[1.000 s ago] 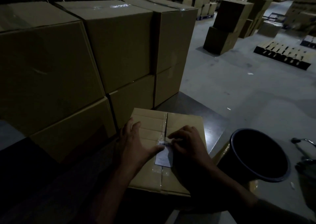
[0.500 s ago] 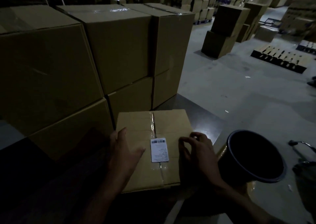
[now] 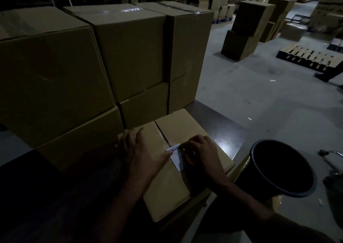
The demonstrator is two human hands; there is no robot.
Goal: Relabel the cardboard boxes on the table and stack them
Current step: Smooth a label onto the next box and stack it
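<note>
A small taped cardboard box lies on the dark table in front of me. A white barcode label sits across its centre seam. My left hand lies flat on the box's left half, thumb beside the label. My right hand is over the label's right side with fingers curled, fingertips at the label's edge. Whether they pinch the label is hidden. Behind the box stands a stack of large cardboard boxes.
A black bucket stands to the right of the table. Beyond it is grey warehouse floor, more box stacks, a flat pallet and a metal frame at the right edge.
The box has turned on the table, its seam now slanting. My right hand moved from beside the label back onto its edge, and my left thumb closed in on the label.
</note>
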